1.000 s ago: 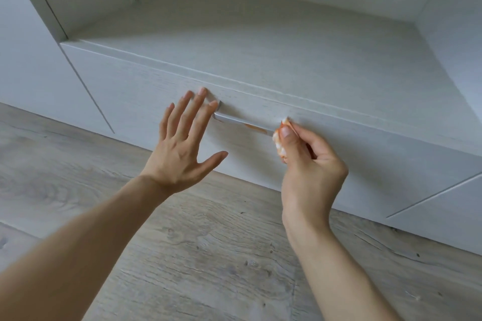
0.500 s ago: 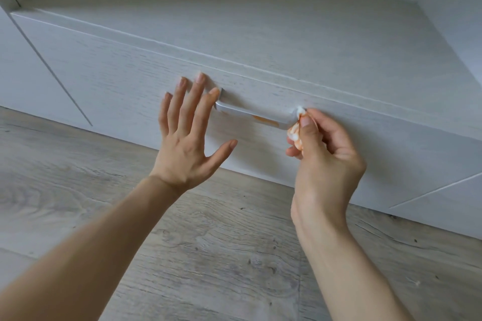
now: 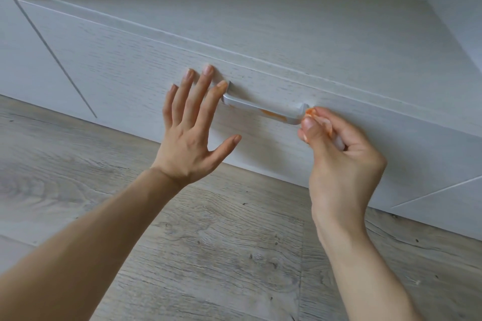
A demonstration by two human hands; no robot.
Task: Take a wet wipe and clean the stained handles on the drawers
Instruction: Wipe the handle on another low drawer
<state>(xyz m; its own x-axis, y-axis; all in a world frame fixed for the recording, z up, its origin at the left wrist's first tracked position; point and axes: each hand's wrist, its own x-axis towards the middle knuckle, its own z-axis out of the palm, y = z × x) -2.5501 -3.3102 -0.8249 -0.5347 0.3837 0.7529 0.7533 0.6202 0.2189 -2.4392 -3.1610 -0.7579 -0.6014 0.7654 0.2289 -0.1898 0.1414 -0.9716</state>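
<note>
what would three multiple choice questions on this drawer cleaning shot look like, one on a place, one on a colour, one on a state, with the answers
1. Where is the wipe?
A. at the right end of the handle
B. on the floor
C. under the left hand

2. What colour is the stain on the handle?
A. blue
B. orange
C. black

3. How is the left hand set?
A. curled in a fist
B. gripping the handle
C. fingers spread straight against the drawer front

Answers:
1. A, the right hand pinches the wipe beside the handle's right end.
2. B, an orange smear shows on the right part of the bar.
3. C, the straight fingers lie on the drawer front just left of the handle.
</note>
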